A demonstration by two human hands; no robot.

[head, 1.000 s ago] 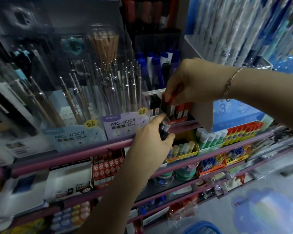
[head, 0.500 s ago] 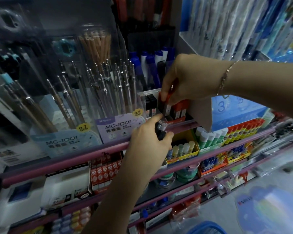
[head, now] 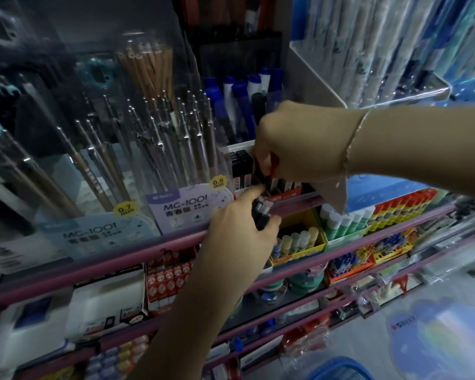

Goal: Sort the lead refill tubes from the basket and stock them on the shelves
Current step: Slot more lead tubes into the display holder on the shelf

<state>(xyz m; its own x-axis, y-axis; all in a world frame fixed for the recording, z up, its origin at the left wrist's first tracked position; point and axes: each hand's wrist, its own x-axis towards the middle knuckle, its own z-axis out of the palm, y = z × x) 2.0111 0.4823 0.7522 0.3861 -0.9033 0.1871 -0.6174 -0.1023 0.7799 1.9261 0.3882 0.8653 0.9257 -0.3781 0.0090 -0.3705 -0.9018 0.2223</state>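
My left hand (head: 242,231) grips a small bundle of black lead refill tubes (head: 260,212) just in front of the pink shelf rail (head: 93,266). My right hand (head: 294,144) reaches down into a small display box (head: 283,192) on the upper shelf and pinches a red-capped refill tube (head: 274,167) among the tubes standing there. More black and red tubes (head: 243,171) stand upright in that box, left of my fingers. The blue basket (head: 337,370) shows only its rim at the bottom edge.
Clear cases of mechanical pencils (head: 154,149) labelled MG-1001 stand left of the box. Blue markers (head: 239,102) rise behind it. Glue sticks (head: 343,220) and coloured boxes fill the shelf below. A clear acrylic bin (head: 368,78) of pens hangs at upper right.
Both hands stay at the display box. My right hand has dipped a little lower into it with the red-capped tube, and my left hand holds its bundle in nearly the same place.
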